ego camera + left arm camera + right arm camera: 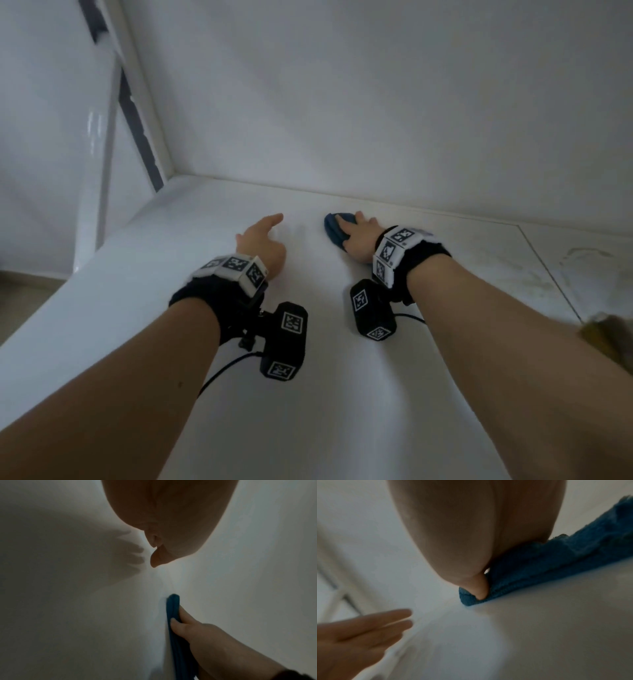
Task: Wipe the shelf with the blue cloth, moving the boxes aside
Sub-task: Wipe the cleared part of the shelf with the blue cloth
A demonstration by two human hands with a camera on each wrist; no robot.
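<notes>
The folded blue cloth (334,228) lies on the white shelf (308,394) near its back wall. My right hand (359,236) lies flat on top of the blue cloth (173,609), fingers stretched over it. In the right wrist view the thumb presses into the edge of the blue cloth (539,566). My left hand (263,236) is beside it to the left, just above the shelf, fingers straight and together, holding nothing. The same left hand (359,631) appears blurred in the right wrist view. No whole box is in view.
A blurred brown and yellow object (606,334) pokes in at the right edge. The shelf's right section (565,270) carries faint grey smudges beyond a seam. The back wall (376,102) and a left side panel (137,113) close the corner.
</notes>
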